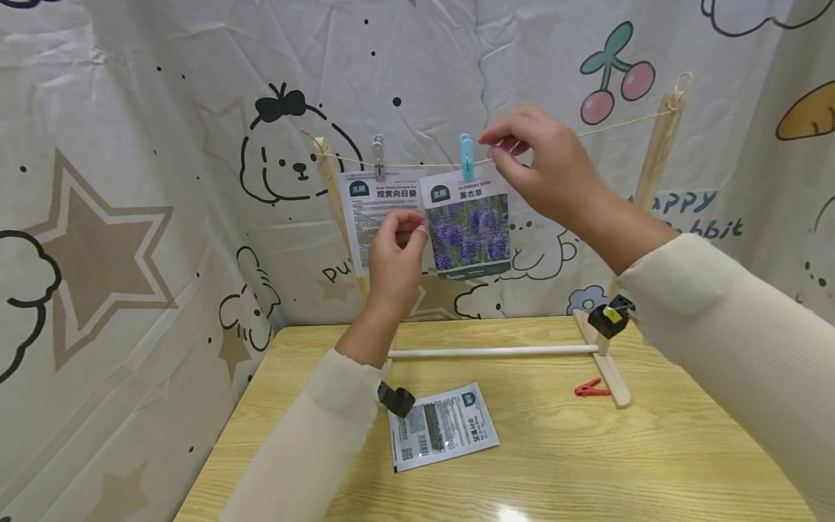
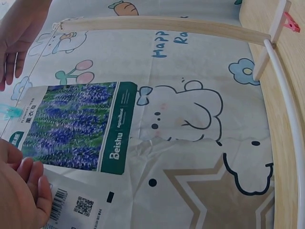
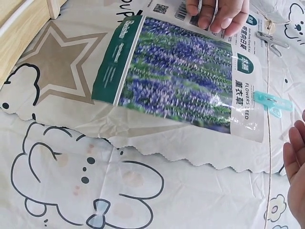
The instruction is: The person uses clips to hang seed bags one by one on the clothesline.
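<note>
A lavender seed packet (image 1: 471,232) hangs from a thin string by a light blue clothespin (image 1: 467,158). My left hand (image 1: 399,246) is at the packet's left edge, its fingers loosely bent; in the left wrist view the fingers (image 2: 32,179) overlap the packet's edge without a visible grip. To the right of the clothespin, my right hand (image 1: 541,156) is raised at the string with thumb and forefinger apart and nothing between them. Behind the left hand, a second seed packet (image 1: 359,217) with printed text hangs from a grey clothespin (image 1: 379,159).
Two wooden posts, the right post (image 1: 655,156) among them, carry the string. A white rod (image 1: 496,351) joins the stand low down. On the wooden table (image 1: 554,464) lie another seed packet (image 1: 450,428) and a red clothespin (image 1: 591,388) by the stand's right foot. A patterned cloth hangs behind.
</note>
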Motion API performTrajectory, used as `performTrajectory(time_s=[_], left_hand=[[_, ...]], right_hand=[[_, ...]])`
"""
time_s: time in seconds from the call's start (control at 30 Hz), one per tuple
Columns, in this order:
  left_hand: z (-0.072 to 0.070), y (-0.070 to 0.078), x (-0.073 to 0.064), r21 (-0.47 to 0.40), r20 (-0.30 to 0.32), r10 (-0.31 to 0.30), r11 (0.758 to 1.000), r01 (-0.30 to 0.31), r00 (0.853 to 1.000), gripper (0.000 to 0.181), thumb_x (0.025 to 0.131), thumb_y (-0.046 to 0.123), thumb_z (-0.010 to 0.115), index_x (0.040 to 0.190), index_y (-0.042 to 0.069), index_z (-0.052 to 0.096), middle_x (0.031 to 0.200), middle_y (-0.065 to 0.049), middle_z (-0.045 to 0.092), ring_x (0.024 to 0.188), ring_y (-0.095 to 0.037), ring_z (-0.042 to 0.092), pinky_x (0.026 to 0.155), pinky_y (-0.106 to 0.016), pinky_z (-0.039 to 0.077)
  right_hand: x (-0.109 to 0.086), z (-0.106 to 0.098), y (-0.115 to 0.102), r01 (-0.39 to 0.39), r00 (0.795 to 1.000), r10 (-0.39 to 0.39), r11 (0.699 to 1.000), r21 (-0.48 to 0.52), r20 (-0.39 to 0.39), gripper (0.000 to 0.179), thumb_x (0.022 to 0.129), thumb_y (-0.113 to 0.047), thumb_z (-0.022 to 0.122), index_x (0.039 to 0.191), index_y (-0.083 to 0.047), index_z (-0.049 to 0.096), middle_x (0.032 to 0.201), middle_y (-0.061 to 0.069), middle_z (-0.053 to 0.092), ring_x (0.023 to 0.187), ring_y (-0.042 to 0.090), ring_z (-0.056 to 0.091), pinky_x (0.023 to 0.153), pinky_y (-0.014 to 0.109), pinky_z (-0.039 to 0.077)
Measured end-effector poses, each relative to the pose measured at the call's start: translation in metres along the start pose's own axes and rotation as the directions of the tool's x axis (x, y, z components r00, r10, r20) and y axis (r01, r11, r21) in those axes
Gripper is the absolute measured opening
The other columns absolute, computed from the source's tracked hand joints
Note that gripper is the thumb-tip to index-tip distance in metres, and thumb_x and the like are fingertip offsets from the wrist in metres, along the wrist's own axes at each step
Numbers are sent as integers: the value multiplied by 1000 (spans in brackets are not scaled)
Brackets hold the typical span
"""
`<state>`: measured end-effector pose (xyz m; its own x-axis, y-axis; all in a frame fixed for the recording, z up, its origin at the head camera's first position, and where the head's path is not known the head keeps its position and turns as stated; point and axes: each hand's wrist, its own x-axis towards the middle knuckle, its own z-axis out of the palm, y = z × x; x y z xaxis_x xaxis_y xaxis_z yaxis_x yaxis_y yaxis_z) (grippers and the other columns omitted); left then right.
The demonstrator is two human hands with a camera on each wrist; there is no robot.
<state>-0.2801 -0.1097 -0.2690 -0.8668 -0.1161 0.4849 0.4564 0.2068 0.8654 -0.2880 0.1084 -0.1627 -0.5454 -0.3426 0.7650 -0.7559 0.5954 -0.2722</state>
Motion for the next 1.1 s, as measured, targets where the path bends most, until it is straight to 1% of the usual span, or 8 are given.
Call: performTrajectory(time_s=[0.13,0.27,0.43,0.6,0.73,0.8,0.87,1.1], left_hand=[[-1,-1,-1,-8,7,16,1000,-16,1000,15,101,14,58,115,7,62,106,-5,62,92,-14,58,82,-29,49],[-1,-2,-2,-17,3,32,999,-32,999,16,101,14,59,114,6,62,104,-6,63,92,-14,60,84,-28,50],[-2,0,-5,-12,9,28,1000,-28,1000,16,100,12,59,114,5,62,102,-6,63,90,-14,60,81,-27,49],[-3,-2,-8,-23,28,33,999,-33,999,15,101,11,59,114,4,62,101,-6,62,91,-23,61,78,-26,49],[-4,-3,-10,-7,28,27,1000,-27,999,15,100,12,59,113,5,63,100,-7,63,95,-31,64,76,-26,49],[-5,-4,-11,0,29,21,1000,-21,999,15,100,13,60,113,6,63,99,-7,64,96,-31,64,76,-25,49],[-5,-5,-12,1,31,18,1000,-18,999,15,100,13,60,113,5,63,99,-8,64,95,-30,64,76,-26,49],[-6,-10,-15,5,39,14,1000,-14,999,18,100,11,60,115,2,62,100,-9,64,89,-16,62,79,-28,50]], right_hand=[[-4,-3,1,-15,1000,15,1000,4,-7,22,101,-6,54,116,-1,69,113,11,66,100,17,59,89,20,46],[-9,-5,4,-43,999,43,999,4,5,23,101,-8,53,117,-2,69,113,10,65,100,16,58,88,18,45],[-16,-7,8,-68,998,68,998,14,9,22,102,-8,54,117,-3,69,111,9,64,98,12,55,86,15,45],[-22,-8,10,-68,998,68,998,18,13,22,102,-7,53,116,-2,69,109,9,64,96,11,55,86,13,44],[-27,-8,13,-69,997,69,997,23,18,22,101,-7,54,115,-2,69,110,9,66,97,12,57,85,12,45],[-30,-7,15,-74,997,74,997,28,18,22,101,-7,54,116,-2,70,110,9,66,97,12,57,85,11,44],[-33,-7,16,-80,997,79,996,25,18,22,102,-7,54,115,-2,70,110,9,66,97,12,57,85,10,44],[-43,-7,19,-113,993,112,993,21,33,22,103,-11,54,118,-6,69,115,7,66,98,11,56,85,11,44]])
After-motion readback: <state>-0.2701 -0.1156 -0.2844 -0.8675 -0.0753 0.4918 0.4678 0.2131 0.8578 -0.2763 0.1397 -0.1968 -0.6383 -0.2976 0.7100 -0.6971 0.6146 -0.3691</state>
